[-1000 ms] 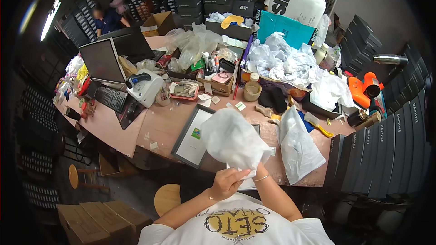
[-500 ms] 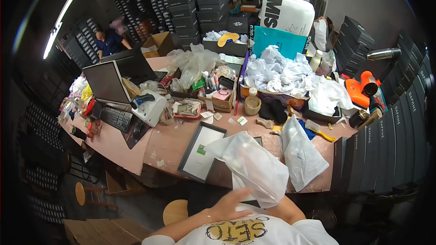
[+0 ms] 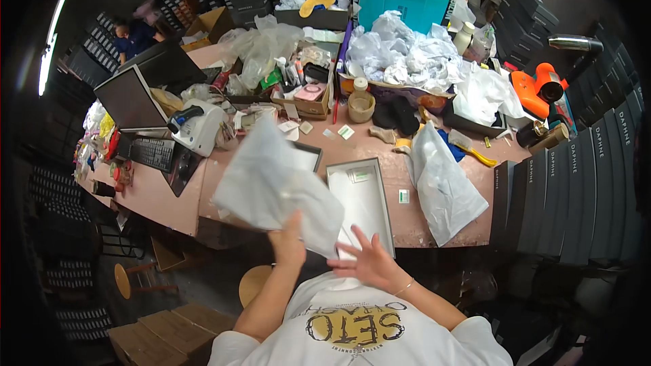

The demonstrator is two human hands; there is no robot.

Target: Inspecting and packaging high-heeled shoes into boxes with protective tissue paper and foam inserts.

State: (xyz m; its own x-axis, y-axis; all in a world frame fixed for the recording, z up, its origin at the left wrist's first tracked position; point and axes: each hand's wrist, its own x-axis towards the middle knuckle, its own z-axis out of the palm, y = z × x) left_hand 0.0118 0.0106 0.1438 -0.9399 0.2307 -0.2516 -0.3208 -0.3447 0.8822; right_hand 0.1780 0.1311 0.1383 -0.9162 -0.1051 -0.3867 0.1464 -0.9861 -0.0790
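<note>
My left hand (image 3: 288, 242) is closed on the lower edge of a white, translucent bag (image 3: 271, 183), tilted to the left above the table's front edge. What is inside the bag cannot be made out. My right hand (image 3: 369, 261) has its fingers spread and holds nothing; it is beside the bag's lower right corner, at the near end of an open box (image 3: 390, 213). That box has a white inside, a dark rim and a small green and white packet (image 3: 359, 177) in it. Behind the bag, a second shallow dark-rimmed tray (image 3: 313, 151) is mostly hidden.
Another white bag (image 3: 444, 186) lies right of the box, by a yellow-handled brush (image 3: 481, 156). Dark boxes (image 3: 569, 210) are stacked at the right. Crumpled paper (image 3: 407, 54) fills a carton behind. A monitor (image 3: 132, 98) stands left; a person (image 3: 135, 39) is at the far left.
The bag has moved left, from my right hand into my left. My right hand has come away open, and the box that the bag covered now shows. The view has shifted.
</note>
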